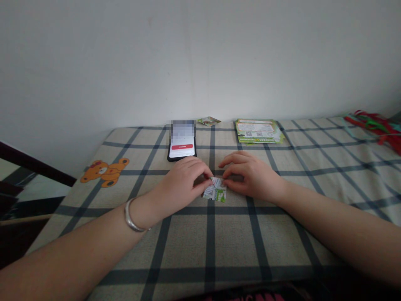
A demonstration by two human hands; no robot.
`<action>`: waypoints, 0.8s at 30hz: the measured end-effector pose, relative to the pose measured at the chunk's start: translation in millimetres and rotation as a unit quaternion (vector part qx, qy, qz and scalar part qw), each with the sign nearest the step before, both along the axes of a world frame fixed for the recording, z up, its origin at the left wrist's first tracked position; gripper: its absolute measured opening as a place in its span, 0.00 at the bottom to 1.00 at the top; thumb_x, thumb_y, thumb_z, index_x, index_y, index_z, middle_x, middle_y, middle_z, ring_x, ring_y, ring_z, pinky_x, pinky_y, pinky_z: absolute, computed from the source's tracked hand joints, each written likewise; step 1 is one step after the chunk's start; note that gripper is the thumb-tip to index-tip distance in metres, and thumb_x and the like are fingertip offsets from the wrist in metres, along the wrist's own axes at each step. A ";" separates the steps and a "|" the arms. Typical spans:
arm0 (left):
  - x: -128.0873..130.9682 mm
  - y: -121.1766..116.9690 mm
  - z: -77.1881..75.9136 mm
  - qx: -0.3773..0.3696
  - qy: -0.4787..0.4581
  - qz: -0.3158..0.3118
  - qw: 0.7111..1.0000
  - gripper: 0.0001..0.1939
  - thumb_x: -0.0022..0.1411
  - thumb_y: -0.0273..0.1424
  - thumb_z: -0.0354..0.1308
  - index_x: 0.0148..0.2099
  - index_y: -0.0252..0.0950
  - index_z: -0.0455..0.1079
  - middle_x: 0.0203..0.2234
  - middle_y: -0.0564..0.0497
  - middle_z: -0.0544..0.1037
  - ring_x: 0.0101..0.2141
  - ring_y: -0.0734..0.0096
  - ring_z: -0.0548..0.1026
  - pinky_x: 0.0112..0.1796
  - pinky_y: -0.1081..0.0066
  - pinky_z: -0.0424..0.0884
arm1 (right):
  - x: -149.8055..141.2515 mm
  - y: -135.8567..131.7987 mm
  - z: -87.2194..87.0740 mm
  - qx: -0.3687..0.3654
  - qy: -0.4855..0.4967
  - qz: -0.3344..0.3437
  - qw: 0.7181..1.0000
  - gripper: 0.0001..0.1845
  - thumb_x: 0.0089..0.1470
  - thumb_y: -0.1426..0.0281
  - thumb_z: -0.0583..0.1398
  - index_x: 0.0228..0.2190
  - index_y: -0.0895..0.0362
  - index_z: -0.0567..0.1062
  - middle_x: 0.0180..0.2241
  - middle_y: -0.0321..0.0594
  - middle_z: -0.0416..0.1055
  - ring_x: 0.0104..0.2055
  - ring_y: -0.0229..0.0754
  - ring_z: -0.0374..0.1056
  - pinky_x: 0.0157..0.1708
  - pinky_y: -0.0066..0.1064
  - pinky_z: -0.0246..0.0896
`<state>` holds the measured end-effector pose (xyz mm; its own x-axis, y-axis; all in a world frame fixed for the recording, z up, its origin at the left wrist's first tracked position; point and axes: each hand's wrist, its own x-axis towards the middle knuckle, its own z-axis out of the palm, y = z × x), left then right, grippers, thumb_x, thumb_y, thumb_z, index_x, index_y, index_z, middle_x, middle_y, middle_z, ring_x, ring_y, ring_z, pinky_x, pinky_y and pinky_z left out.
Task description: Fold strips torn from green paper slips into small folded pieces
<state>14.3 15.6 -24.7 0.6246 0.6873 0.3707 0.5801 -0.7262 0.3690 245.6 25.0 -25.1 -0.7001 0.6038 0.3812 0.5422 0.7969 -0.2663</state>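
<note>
A small folded square of printed paper (216, 192), white with green patches and dark print, lies on the checked tablecloth between my two hands. My left hand (184, 179) has thumb and index finger closed together at its upper left corner; a silver bangle circles that wrist. From the other side my right hand (250, 175) pinches the upper right corner with thumb and fingertips, its other fingers curled above. Fold lines meet near the middle of the paper. Just beyond my left hand lies a phone (182, 151) with a lit screen, partly blurred.
Along the wall rest a small folded paper piece (209, 121) and a stack of printed green-and-white sheets (260, 131). Red and green stringy material (377, 125) lies far right. An orange bear cutout (106, 172) is on the tablecloth (184, 246) at left, near dark wooden furniture (28, 161).
</note>
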 end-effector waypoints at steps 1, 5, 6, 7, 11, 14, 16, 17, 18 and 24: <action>0.1 -0.2 0.8 -0.009 -0.011 0.006 1.000 0.02 0.61 0.29 0.59 0.36 0.36 0.69 0.32 0.52 0.74 0.38 0.67 0.71 0.42 0.63 0.68 | -0.3 -0.1 0.2 -0.008 0.007 0.000 1.000 0.05 0.54 0.68 0.62 0.31 0.55 0.77 0.44 0.41 0.74 0.47 0.44 0.68 0.47 0.38 0.64; 0.9 -1.9 3.5 -0.042 -0.057 0.037 0.997 0.02 0.60 0.27 0.58 0.34 0.37 0.70 0.29 0.54 0.73 0.35 0.70 0.71 0.40 0.65 0.69 | -1.7 -0.2 2.9 -0.038 0.057 0.008 0.998 0.02 0.53 0.70 0.62 0.31 0.55 0.75 0.41 0.41 0.75 0.45 0.42 0.69 0.46 0.36 0.64; 1.1 -2.3 4.1 -0.047 -0.070 0.046 0.995 0.02 0.60 0.28 0.58 0.33 0.37 0.70 0.29 0.54 0.74 0.34 0.70 0.71 0.39 0.66 0.69 | -1.9 -0.2 3.9 -0.045 0.070 0.010 0.996 0.02 0.54 0.70 0.62 0.30 0.55 0.75 0.40 0.41 0.75 0.44 0.41 0.69 0.45 0.36 0.64; 1.2 -2.7 4.7 -0.050 -0.083 0.056 0.994 0.02 0.60 0.28 0.58 0.33 0.36 0.70 0.29 0.53 0.74 0.34 0.70 0.72 0.39 0.67 0.70 | -2.1 -0.2 4.9 -0.051 0.083 0.012 0.995 0.02 0.54 0.71 0.62 0.30 0.56 0.75 0.39 0.40 0.75 0.43 0.41 0.70 0.44 0.35 0.65; 0.7 -3.5 7.6 -0.045 -0.115 0.067 0.990 0.03 0.61 0.29 0.57 0.34 0.36 0.70 0.30 0.53 0.75 0.33 0.71 0.72 0.37 0.68 0.70 | -2.3 -0.3 7.2 -0.042 0.127 0.013 0.991 0.01 0.54 0.71 0.62 0.30 0.55 0.73 0.37 0.40 0.75 0.40 0.40 0.71 0.42 0.34 0.65; -0.3 -3.5 9.7 -0.020 -0.124 0.048 0.991 0.02 0.61 0.28 0.57 0.34 0.36 0.70 0.30 0.53 0.75 0.34 0.71 0.73 0.38 0.69 0.70 | -2.2 -1.4 7.2 -0.019 0.150 0.017 0.988 0.02 0.53 0.73 0.62 0.30 0.55 0.73 0.36 0.40 0.75 0.40 0.40 0.71 0.42 0.33 0.66; -1.1 -3.2 10.9 0.006 -0.125 0.025 0.992 0.02 0.62 0.27 0.57 0.35 0.36 0.70 0.31 0.53 0.75 0.35 0.71 0.73 0.40 0.68 0.69 | -1.8 -2.6 7.2 0.001 0.159 0.023 0.987 0.02 0.54 0.74 0.62 0.30 0.55 0.73 0.37 0.40 0.75 0.40 0.39 0.70 0.42 0.33 0.66; -1.6 -3.0 11.4 0.021 -0.123 0.011 0.992 0.03 0.62 0.26 0.56 0.35 0.36 0.70 0.32 0.52 0.75 0.37 0.71 0.73 0.41 0.68 0.69 | -1.4 -3.1 7.3 0.015 0.158 0.026 0.987 0.02 0.54 0.73 0.61 0.31 0.55 0.73 0.37 0.41 0.75 0.40 0.39 0.70 0.42 0.33 0.66; -2.1 -2.6 11.7 0.038 -0.119 -0.003 0.992 0.03 0.63 0.25 0.56 0.35 0.36 0.70 0.32 0.52 0.75 0.38 0.71 0.73 0.42 0.68 0.69 | -0.8 -3.7 7.6 0.031 0.153 0.029 0.987 0.01 0.54 0.73 0.61 0.31 0.55 0.73 0.37 0.41 0.75 0.40 0.39 0.70 0.41 0.33 0.65; -6.9 1.3 9.7 0.138 -0.043 -0.044 0.988 0.04 0.64 0.25 0.56 0.37 0.36 0.72 0.34 0.50 0.76 0.38 0.69 0.72 0.42 0.67 0.69 | 6.7 -4.6 9.3 0.129 0.051 0.053 0.989 0.05 0.58 0.71 0.59 0.35 0.54 0.75 0.41 0.40 0.75 0.43 0.42 0.68 0.42 0.36 0.65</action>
